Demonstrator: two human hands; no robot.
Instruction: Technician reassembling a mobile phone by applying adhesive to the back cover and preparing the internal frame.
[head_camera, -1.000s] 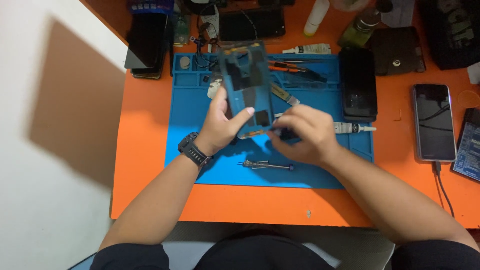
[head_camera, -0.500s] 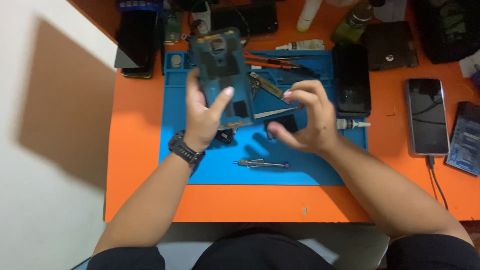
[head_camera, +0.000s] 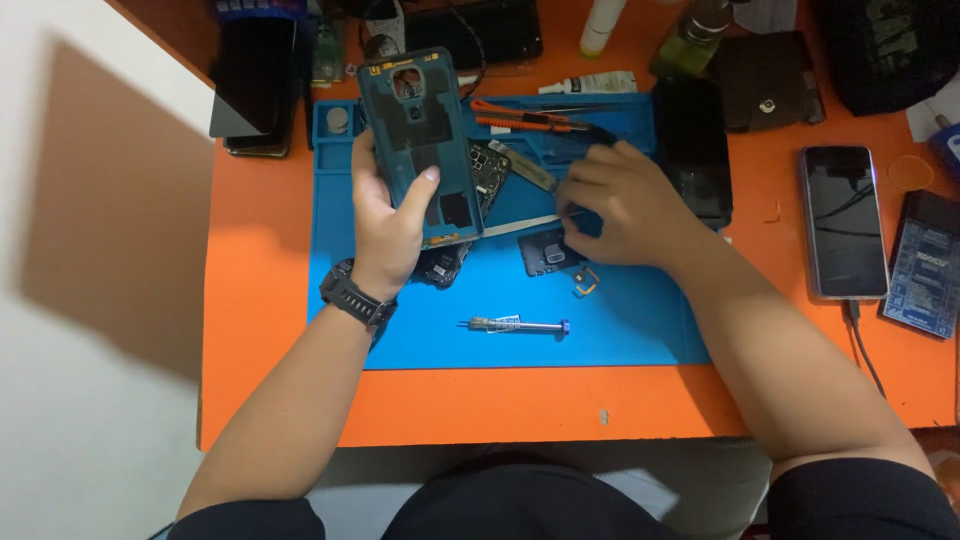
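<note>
Cover, lifted tilted above the blue mat, sits gripped in your left hand while your right hand pinches a thin strip; tugging could tear it, I judge.

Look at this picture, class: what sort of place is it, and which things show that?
Probably a phone repair bench. The left hand holds a removed phone back cover over a blue repair mat, a small screwdriver lies on the mat, and several phones sit around on the orange table.
</note>
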